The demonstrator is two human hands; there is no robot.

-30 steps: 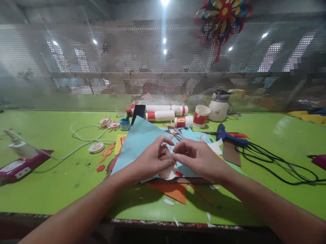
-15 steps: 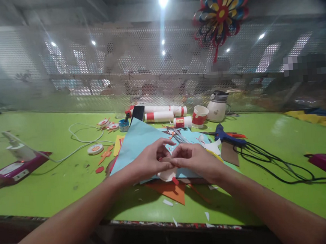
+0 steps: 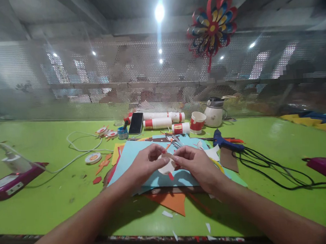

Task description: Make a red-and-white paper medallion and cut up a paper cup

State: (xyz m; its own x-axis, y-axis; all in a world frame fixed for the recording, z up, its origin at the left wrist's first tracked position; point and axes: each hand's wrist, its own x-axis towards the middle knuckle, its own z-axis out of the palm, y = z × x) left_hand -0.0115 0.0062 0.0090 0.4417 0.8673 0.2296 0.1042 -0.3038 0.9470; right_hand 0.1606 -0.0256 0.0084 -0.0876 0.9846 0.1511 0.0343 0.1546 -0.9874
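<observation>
My left hand (image 3: 147, 162) and my right hand (image 3: 196, 164) meet over a pile of coloured paper. Between their thumbs and fingers is a small white paper disc (image 3: 166, 169) with a red tab at its lower edge. Both hands are closed on it, the left from its left side and the right at its upper right. Some of the fingertips are hidden behind it. Under the hands lies a light blue paper sheet (image 3: 129, 158). Scissors (image 3: 177, 140) rest just beyond the fingers, among white paper scraps.
Paper cups (image 3: 197, 122), a phone (image 3: 136, 123), a blue paint jar (image 3: 122, 132) and a white flask (image 3: 213, 112) stand along the back. A blue glue gun (image 3: 226, 143) trails black cable at right. A purple power strip (image 3: 18, 180) lies left. Orange paper (image 3: 172, 204) sits near the front edge.
The blue sheet's raised left part has dropped flatter. The white disc now faces me more fully, with both hands still on it. The whole view has shifted slightly.
</observation>
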